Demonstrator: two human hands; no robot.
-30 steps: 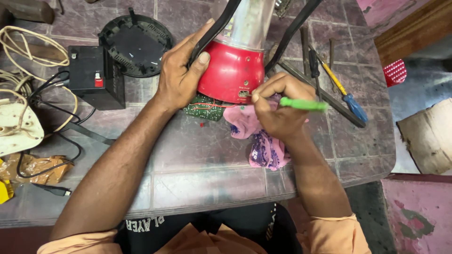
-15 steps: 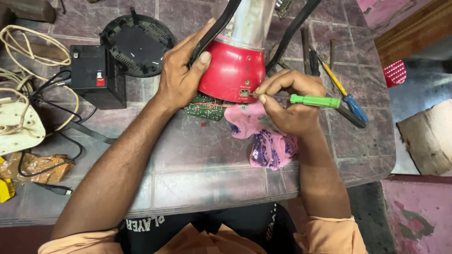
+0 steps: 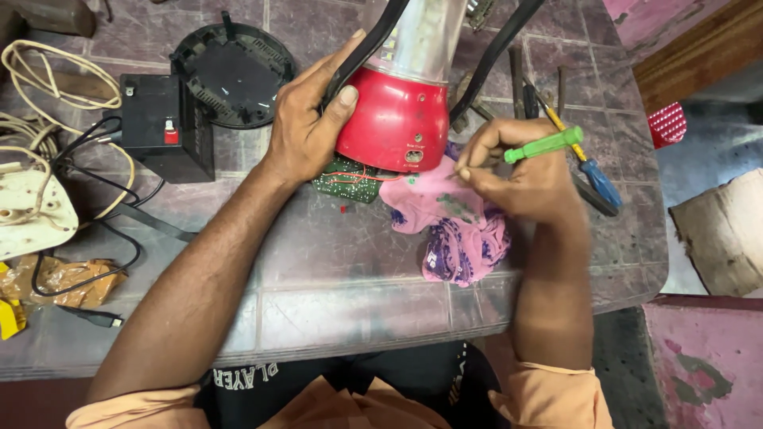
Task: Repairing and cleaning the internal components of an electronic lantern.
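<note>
Two hands are at work on a tiled bench (image 3: 334, 310). Far left, a cream cord (image 3: 48, 71) and a white plug board (image 3: 32, 210) lie idle beside a black battery (image 3: 163, 131) and a detached round black cover (image 3: 230, 75). The left hand (image 3: 306, 131) is wrapped around the red lantern base (image 3: 393, 119), fingers curled, thumb pressed on it. A green circuit board (image 3: 350, 181) hangs out on thin wires, so reassembly looks unfinished. The right hand (image 3: 517, 175) is pinched shut on a green-handled screwdriver (image 3: 544, 145), its tip held at the base's lower edge above a pink cloth (image 3: 453, 230). A blue-handled screwdriver (image 3: 596, 179) lies unused.
</note>
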